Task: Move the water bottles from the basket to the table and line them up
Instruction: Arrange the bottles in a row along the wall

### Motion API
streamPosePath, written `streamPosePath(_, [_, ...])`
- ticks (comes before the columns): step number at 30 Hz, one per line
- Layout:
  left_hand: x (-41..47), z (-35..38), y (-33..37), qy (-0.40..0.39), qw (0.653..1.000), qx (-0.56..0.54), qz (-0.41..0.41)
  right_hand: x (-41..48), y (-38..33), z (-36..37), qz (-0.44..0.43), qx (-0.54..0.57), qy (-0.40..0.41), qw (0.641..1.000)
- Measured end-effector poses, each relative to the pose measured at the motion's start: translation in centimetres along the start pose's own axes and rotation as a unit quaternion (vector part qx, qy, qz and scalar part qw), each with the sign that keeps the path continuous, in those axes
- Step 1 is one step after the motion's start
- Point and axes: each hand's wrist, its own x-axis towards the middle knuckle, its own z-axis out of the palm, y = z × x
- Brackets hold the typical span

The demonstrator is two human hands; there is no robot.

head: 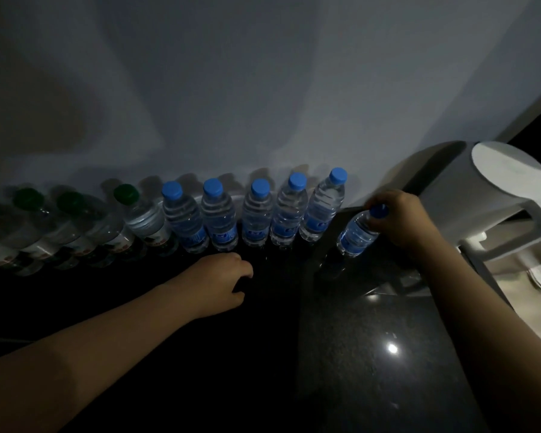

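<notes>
Several blue-capped water bottles [220, 215] stand in a row against the wall on the dark table [372, 339]. To their left the row continues with several green-capped bottles [144, 218]. My right hand [397, 223] grips the cap of one more blue-capped bottle [355, 234], which stands on the table at the right end of the row, a gap away from its neighbour. My left hand [222, 281] hovers low over the table in front of the row, fingers loosely curled, holding nothing. The basket is not in view.
A white electric kettle [494, 195] stands at the right, just behind my right hand. The grey wall [263, 89] rises directly behind the bottles. The table's right edge [494, 292] runs below the kettle. The scene is dim.
</notes>
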Motion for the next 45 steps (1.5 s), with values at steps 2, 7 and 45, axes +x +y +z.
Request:
streamPosePath(2, [0.8, -0.1, -0.2, -0.001, 1.0, -0.003, -0.004, 1.2, 0.3, 0.1, -0.023, -0.007, -0.008, 1.0])
streamPosePath(7, [2.3, -0.1, -0.9, -0.009, 1.0, 0.0, -0.015, 3.6, 0.7, 0.8, -0.032, -0.021, -0.017, 0.999])
streamPosePath(45, [3.0, 0.0, -3.3, 0.009, 0.999, -0.012, -0.031, 5.4, 0.9, 2.7, -0.035, 0.038, 0.008, 0.999])
